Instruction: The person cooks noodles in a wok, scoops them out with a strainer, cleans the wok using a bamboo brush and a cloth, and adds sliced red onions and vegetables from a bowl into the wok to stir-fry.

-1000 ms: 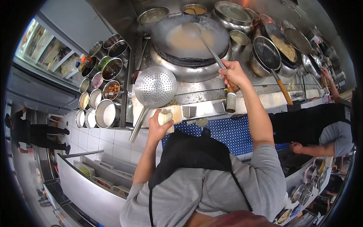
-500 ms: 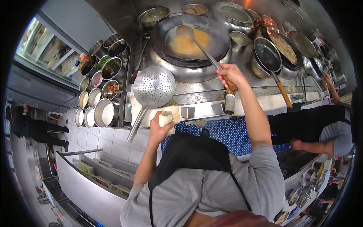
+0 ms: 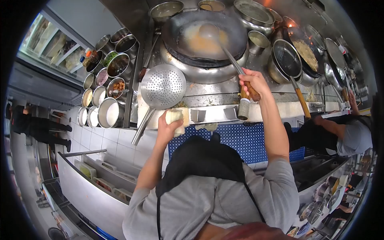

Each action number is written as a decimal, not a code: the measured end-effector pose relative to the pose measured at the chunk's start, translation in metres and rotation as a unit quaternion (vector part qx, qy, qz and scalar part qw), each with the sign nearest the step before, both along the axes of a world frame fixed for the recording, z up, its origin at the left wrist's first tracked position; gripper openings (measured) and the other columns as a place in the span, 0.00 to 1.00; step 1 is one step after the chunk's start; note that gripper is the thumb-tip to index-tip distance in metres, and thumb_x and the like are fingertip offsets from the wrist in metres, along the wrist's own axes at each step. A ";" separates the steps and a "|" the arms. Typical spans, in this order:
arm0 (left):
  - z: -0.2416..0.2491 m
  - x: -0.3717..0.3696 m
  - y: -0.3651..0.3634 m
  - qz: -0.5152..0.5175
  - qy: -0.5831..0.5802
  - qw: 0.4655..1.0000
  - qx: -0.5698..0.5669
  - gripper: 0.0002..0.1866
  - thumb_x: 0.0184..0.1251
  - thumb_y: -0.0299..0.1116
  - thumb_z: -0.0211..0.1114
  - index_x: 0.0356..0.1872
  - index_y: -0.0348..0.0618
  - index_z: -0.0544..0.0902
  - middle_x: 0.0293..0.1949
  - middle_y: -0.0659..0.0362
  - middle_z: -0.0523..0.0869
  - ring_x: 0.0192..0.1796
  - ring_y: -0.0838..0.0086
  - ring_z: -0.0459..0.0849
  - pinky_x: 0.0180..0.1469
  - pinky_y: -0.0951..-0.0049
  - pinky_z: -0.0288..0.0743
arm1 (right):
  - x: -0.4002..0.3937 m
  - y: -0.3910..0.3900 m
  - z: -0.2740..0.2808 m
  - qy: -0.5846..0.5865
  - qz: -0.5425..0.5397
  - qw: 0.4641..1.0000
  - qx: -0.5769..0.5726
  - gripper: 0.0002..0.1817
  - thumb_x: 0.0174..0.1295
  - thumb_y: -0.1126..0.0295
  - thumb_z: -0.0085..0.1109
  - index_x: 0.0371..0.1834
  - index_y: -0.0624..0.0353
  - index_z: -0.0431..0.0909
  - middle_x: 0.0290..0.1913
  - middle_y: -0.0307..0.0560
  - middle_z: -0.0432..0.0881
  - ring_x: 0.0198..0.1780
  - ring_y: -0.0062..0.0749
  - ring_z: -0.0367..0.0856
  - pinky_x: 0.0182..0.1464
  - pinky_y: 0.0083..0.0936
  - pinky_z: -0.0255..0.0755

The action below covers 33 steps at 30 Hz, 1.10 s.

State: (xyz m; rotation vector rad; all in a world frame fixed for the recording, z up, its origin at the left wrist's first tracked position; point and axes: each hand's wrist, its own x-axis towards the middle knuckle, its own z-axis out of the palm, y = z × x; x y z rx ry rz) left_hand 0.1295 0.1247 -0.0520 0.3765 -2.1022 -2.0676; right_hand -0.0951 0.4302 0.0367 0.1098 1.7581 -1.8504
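My right hand (image 3: 256, 83) is wrapped round the wooden grip of a long metal ladle (image 3: 231, 58). Its bowl rests in a big dark wok (image 3: 172, 32), among yellowish-orange liquid (image 3: 199, 42) blurred by steam or motion. My left hand (image 3: 167, 129) is closed on a bunched, pale cloth (image 3: 175, 117) near the counter's front edge. Just beyond that hand lies a round perforated strainer (image 3: 164, 86), its metal handle (image 3: 143, 127) sticking out over the edge. A bamboo brush (image 3: 244, 108) lies below my right hand.
Several metal pots of ingredients (image 3: 117, 89) stand at the left. A black pan with a wooden handle (image 3: 287, 58) sits at the right, beside another wok (image 3: 305, 54) with food and flames behind. A co-worker (image 3: 350, 134) stands close on the right. Lidded pots (image 3: 251, 12) line the back.
My right hand has shifted slightly right, drawing the ladle's bowl rightward through the wok. The co-worker on the right has leaned forward and changed arm position. My left hand keeps the cloth.
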 end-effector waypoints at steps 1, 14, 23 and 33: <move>0.006 -0.010 0.003 -0.010 0.003 1.000 0.020 0.16 0.51 0.27 0.71 0.42 0.31 0.82 0.34 0.57 0.87 0.35 0.72 0.84 0.41 0.70 0.79 | -0.006 -0.001 0.002 -0.006 0.006 1.000 -0.001 0.33 0.64 0.77 0.59 0.75 0.62 0.65 0.22 0.36 0.75 0.15 0.18 0.70 0.13 0.20 0.61; 0.046 -0.187 0.048 0.050 -0.128 0.945 0.297 0.23 0.74 0.59 0.55 0.52 0.53 0.81 0.41 0.60 0.87 0.38 0.68 0.85 0.43 0.57 0.80 | -0.021 0.016 -0.004 0.071 0.073 0.992 0.068 0.30 0.66 0.77 0.60 0.73 0.60 0.69 0.24 0.39 0.77 0.14 0.21 0.72 0.12 0.23 0.64; 0.035 -0.245 0.055 0.096 -0.205 0.911 0.346 0.20 0.64 0.59 0.64 0.46 0.58 0.83 0.41 0.62 0.86 0.44 0.65 0.85 0.48 0.55 0.80 | 0.026 0.018 -0.097 0.284 -0.022 0.951 0.116 0.35 0.64 0.79 0.61 0.77 0.59 0.64 0.19 0.31 0.71 0.16 0.14 0.67 0.18 0.18 0.64; -0.010 -0.305 0.036 0.062 -0.233 0.918 0.315 0.10 0.69 0.41 0.61 0.46 0.53 0.83 0.38 0.60 0.88 0.37 0.64 0.89 0.38 0.54 0.86 | 0.097 0.028 -0.115 0.216 -0.069 0.973 0.033 0.35 0.67 0.76 0.63 0.78 0.55 0.63 0.20 0.32 0.75 0.16 0.13 0.69 0.16 0.16 0.63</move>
